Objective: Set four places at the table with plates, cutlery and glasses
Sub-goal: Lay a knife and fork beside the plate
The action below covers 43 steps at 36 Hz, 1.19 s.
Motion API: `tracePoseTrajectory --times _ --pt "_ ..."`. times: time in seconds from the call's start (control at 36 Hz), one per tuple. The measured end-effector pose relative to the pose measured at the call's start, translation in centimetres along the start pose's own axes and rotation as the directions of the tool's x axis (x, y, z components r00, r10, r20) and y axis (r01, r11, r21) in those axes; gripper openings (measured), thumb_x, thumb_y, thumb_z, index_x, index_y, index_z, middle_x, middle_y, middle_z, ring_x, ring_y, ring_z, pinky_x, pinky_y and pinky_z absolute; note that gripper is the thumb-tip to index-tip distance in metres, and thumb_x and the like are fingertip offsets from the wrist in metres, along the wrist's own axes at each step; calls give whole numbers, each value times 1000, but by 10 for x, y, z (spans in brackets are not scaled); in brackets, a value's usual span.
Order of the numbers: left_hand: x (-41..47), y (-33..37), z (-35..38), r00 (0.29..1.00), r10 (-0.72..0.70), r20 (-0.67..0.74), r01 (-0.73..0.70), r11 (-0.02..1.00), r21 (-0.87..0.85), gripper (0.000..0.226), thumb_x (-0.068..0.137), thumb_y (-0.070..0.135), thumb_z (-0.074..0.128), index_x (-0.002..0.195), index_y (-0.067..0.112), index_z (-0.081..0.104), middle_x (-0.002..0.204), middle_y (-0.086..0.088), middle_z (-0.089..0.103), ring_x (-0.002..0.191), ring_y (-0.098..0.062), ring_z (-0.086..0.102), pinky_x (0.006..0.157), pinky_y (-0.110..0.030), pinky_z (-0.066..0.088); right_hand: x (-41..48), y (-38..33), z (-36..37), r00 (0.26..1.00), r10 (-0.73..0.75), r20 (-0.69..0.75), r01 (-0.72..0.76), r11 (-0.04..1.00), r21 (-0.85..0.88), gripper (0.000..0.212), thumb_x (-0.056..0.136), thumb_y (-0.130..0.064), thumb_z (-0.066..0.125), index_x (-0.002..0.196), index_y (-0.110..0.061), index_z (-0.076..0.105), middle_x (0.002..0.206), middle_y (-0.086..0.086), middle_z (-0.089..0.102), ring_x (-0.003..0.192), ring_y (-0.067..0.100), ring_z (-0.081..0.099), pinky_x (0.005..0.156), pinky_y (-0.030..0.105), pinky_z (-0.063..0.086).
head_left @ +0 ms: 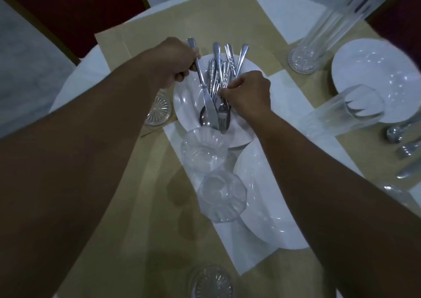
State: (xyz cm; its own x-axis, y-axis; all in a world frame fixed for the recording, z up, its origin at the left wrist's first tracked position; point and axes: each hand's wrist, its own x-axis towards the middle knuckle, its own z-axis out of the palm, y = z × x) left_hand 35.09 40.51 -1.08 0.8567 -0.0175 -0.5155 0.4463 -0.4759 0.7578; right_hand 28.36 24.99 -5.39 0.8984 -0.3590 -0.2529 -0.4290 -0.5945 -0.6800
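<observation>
A glass stands at the frame's bottom edge. Mid-frame, the left hand grips a knife, lifting it clear; the right hand pinches the cutlery bundle steady on the plate for sorting.

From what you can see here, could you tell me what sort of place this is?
Probably a dining room or banquet hall: a round table laid with tan placemats, red upholstered chairs around it, and white plates.
</observation>
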Motion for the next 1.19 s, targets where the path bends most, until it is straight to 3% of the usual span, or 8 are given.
tracePoseTrajectory --times 0.14,0.28,0.44,0.58,0.69,0.89,1.0,1.19 --pt "-11 -4 -3 1000 25 -11 -26 994 -106 26 102 16 44 78 13 55 69 -5 54 51 -13 43 47 -23 32 -1 -1 -5 999 29 37 -32 996 88 20 72 -23 86 89 -17 78 84 -1 74 82 15 72 74 27 58" --pt "-22 -6 -5 997 74 -29 -79 973 -216 19 103 15 47 87 10 57 72 -9 57 52 -13 55 48 -22 43 -8 2 -12 996 63 68 -74 982 172 10 76 -19 81 85 -17 79 79 -5 73 77 9 70 67 20 53" --pt "-39 -5 -9 995 91 -38 -99 949 -299 19 102 12 50 84 5 53 71 -13 60 51 -13 62 53 -23 52 -21 8 -28 996 87 33 -92 973 211 12 78 -16 73 76 -6 78 60 -4 64 44 0 52 51 17 45" --pt "-64 1 -16 990 125 -69 -141 927 -347 19 99 4 50 81 1 54 75 -18 62 57 -18 67 58 -23 55 -41 7 -51 998 -15 -67 27 982 185 11 79 -23 72 84 -20 81 74 -13 72 68 -1 65 66 15 50" --pt "-86 8 -20 986 128 -108 -162 893 -420 8 95 -2 53 87 -5 54 77 -22 60 61 -23 69 64 -27 58 -65 8 -70 978 -114 -175 141 979 147 10 80 -26 72 89 -25 77 70 -15 67 62 -10 59 58 0 38" --pt "-139 24 -9 982 69 -173 -160 791 -590 6 83 -15 59 88 -15 56 92 -28 57 68 -30 74 68 -26 60 -124 28 -98 953 -170 -249 220 957 189 11 79 -24 70 88 -27 73 69 -16 67 68 -5 62 63 3 41" --pt "-174 29 13 982 -2 -191 -124 753 -647 23 83 -20 56 106 -20 52 110 -27 52 69 -30 75 64 -25 60 -163 48 -118 946 -170 -276 241 938 247 10 79 -18 70 87 -24 73 64 -17 64 64 -8 61 63 2 40" --pt "-267 30 74 1000 -9 -7 1 661 -750 17 92 -20 42 105 -15 52 120 -27 50 80 -29 71 67 -29 62 -227 94 -159 957 -146 -252 223 924 312 12 79 -20 73 86 -29 71 66 -15 66 64 -5 63 66 7 44"
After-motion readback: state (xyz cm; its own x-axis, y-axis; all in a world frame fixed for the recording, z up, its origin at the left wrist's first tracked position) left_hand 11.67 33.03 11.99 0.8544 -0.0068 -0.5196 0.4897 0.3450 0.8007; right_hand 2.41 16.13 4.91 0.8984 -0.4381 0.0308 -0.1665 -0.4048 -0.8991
